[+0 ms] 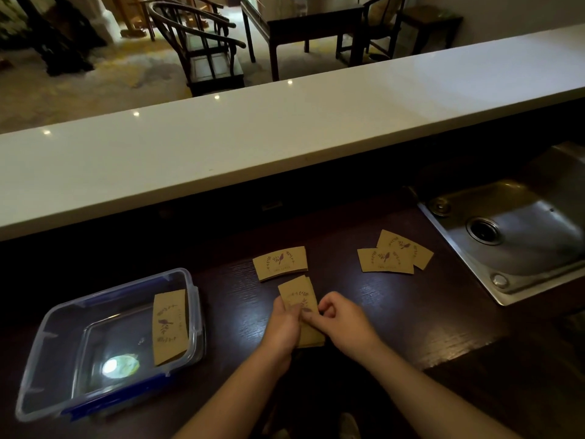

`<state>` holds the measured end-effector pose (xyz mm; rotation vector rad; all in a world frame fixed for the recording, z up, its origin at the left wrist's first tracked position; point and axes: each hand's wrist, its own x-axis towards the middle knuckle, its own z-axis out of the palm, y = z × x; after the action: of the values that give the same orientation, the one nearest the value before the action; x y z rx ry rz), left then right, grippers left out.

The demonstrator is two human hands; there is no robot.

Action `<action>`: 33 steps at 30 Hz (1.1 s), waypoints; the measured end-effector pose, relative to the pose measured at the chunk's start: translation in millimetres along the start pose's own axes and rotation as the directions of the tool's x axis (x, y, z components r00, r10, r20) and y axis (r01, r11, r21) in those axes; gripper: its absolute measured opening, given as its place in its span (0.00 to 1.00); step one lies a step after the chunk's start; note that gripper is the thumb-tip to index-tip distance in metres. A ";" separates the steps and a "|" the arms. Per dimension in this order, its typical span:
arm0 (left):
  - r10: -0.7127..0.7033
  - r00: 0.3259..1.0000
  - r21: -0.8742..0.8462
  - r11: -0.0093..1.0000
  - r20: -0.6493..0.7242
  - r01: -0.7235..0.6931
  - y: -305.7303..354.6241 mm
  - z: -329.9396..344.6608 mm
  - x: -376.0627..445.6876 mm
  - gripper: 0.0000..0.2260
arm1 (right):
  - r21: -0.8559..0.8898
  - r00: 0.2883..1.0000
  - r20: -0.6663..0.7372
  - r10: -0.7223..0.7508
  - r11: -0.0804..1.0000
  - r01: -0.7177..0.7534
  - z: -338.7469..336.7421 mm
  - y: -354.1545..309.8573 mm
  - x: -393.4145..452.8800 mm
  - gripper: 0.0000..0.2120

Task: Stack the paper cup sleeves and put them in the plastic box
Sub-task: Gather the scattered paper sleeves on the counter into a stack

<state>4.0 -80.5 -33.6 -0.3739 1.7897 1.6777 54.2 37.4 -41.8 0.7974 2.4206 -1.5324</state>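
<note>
A small stack of brown paper cup sleeves [297, 294] with a purple bird print stands between both hands on the dark counter. My left hand [285, 324] grips its left side and my right hand [340, 318] pinches its right edge. One more sleeve [280, 263] lies flat just beyond them. Two overlapping sleeves [394, 253] lie further right. The clear plastic box [47, 327] with blue clips sits at the left, and one sleeve [169, 324] leans inside against its right wall.
A steel sink [519, 236] is set into the counter at the right. A raised white ledge [253, 137] runs along the back of the dark wooden counter [411, 318]. Chairs and a table stand in the room beyond.
</note>
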 end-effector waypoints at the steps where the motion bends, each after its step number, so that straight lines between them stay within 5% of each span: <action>1: -0.003 1.000 -0.001 1.000 -0.008 0.003 -0.3 -1.3 1.7 0.12 | -0.010 1.000 0.011 -0.016 1.000 0.016 -4.3 0.7 3.0 0.16; 5: -0.025 0.999 0.006 1.000 -0.023 0.025 -0.2 -4.7 5.9 0.11 | -0.175 0.991 -0.116 -0.072 0.983 0.051 -47.8 4.0 32.8 0.03; 8: -0.020 0.999 0.029 0.999 -0.029 0.020 -0.2 -6.1 7.4 0.12 | -0.457 0.957 -0.264 -0.122 0.889 -0.012 -91.8 14.0 58.9 0.14; 11: -0.016 0.999 0.040 0.999 -0.036 0.017 0.8 -6.9 6.5 0.12 | -0.706 0.973 -0.203 -0.106 0.704 -0.070 -124.0 23.6 77.6 0.21; 15: -0.030 0.998 0.031 0.999 -0.047 0.031 1.4 -9.3 4.9 0.12 | -0.752 0.993 -0.114 0.018 0.652 -0.098 -141.0 27.7 91.3 0.22; 23: -0.014 0.996 0.019 1.000 -0.090 0.016 5.5 -14.2 -0.3 0.12 | -0.793 0.990 -0.135 0.034 0.595 -0.129 -147.7 26.0 94.3 0.20; 25: -0.006 0.996 0.011 1.000 -0.090 0.007 8.4 -13.6 -2.9 0.12 | -0.671 0.988 -0.148 0.048 0.728 -0.136 -149.7 20.0 89.9 0.15; 27: -0.012 0.996 -0.002 1.000 -0.086 0.012 11.6 -12.1 -5.3 0.12 | -0.216 0.984 -0.137 0.112 0.966 -0.140 -145.9 11.7 78.3 0.06; 29: -0.027 0.996 -0.018 1.000 -0.081 0.026 13.7 -10.3 -7.1 0.11 | 0.267 0.984 -0.011 0.177 0.949 -0.167 -134.5 1.9 61.2 0.02; 33: -0.033 0.998 -0.034 0.999 -0.049 0.031 14.9 -6.0 -8.6 0.12 | 0.495 0.975 0.206 0.082 0.851 -0.176 -83.0 2.0 31.8 0.05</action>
<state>-0.2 -86.1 -16.8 -0.4599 1.7836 1.6918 39.9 122.0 -18.3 0.8407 1.8025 -2.1215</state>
